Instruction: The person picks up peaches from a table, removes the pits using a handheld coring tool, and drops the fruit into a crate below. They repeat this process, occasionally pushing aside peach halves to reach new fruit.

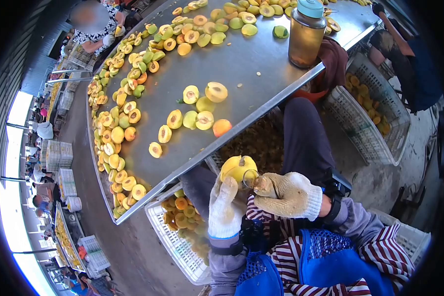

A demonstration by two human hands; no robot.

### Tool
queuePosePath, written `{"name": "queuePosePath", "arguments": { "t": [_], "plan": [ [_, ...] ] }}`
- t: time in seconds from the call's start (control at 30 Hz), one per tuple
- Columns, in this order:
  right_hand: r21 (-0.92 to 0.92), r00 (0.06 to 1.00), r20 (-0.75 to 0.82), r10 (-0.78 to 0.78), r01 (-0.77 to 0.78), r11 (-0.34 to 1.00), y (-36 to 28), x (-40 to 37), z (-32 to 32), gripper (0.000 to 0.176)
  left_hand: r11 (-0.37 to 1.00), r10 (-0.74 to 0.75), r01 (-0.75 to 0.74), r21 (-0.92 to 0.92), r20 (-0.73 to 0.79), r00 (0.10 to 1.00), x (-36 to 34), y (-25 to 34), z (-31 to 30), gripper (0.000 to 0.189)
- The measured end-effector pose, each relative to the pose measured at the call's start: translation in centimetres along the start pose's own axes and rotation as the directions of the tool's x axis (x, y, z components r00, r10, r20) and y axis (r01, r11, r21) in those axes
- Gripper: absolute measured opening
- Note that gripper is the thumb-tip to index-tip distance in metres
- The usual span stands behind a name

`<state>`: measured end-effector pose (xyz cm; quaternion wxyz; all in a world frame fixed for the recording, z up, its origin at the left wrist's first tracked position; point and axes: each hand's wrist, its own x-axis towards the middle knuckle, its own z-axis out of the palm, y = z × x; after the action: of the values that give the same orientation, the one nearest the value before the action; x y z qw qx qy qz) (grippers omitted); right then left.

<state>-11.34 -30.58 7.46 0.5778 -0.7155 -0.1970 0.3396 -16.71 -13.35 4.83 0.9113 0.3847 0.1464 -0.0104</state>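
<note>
Currently, left hand (224, 211): grasping yellow fruit (237, 166)
Right hand (290, 196): clenched round looped tool (244, 180), near fruit
Surface (251, 54): halved fruits (116, 134), left

A broad metal desk (251, 54) stands on a bare, dull grey floor (101, 224). Across the floor are stacked pale crates (59, 157). Ribbed sheeting (6, 93) runs along the left, beside bright white light (19, 112) crossed by dark posts (34, 252).
</note>
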Motion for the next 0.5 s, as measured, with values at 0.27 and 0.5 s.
{"name": "queuePosePath", "arguments": {
  "t": [0.27,0.5],
  "plan": [
    [-0.079,0.997,-0.037,-0.074,0.071,0.994,1.0,0.3,0.4,0.026,0.997,0.053,-0.050,0.058,-0.060,0.997,0.0,-0.4,0.6,0.060],
    [-0.201,0.986,-0.051,-0.159,0.146,0.969,1.9,0.3,0.6,0.028,0.958,0.185,-0.143,0.248,-0.157,0.970,-0.8,-0.8,2.8,0.056]
  ]
}}
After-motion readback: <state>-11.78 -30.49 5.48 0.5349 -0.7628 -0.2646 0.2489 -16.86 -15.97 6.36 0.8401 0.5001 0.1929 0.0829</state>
